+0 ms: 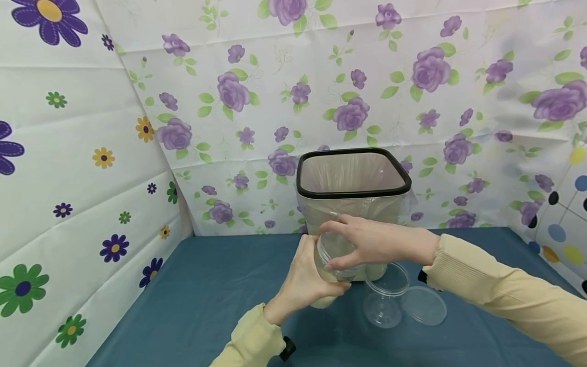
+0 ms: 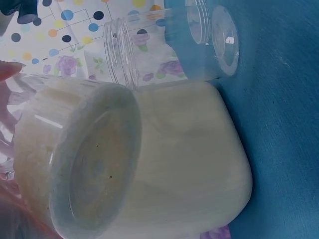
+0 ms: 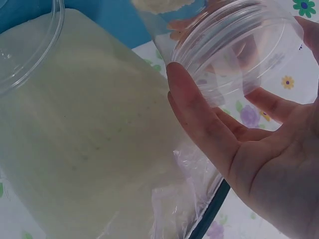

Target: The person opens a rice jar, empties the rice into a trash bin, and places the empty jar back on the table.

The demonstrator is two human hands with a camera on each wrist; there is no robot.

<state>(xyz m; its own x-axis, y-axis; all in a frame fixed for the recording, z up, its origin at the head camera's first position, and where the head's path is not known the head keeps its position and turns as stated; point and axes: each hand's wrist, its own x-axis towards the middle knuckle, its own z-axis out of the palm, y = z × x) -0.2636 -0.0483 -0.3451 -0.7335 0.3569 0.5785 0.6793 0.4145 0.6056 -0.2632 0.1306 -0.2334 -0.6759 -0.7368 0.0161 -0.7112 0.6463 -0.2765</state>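
A clear plastic jar [image 2: 94, 159] with pale, grainy contents is held tilted in front of the bin. My left hand [image 1: 302, 280] grips it around its side and lower part. My right hand [image 1: 373, 242] curls thumb and fingers around its ridged clear top [image 3: 229, 52]; I cannot tell whether a lid is on there. On the table just to the right stands a second clear jar [image 1: 383, 308], its mouth upward and nothing visible inside. Beside that jar a round clear lid [image 1: 425, 307] lies flat.
Directly behind my hands stands a pale bin [image 1: 353, 194] with a black rim and a thin plastic liner. A blue cloth [image 1: 220, 290] covers the table. Flowered sheets [image 1: 257, 137] hang at the back and left, a dotted one [image 1: 561, 219] at the right.
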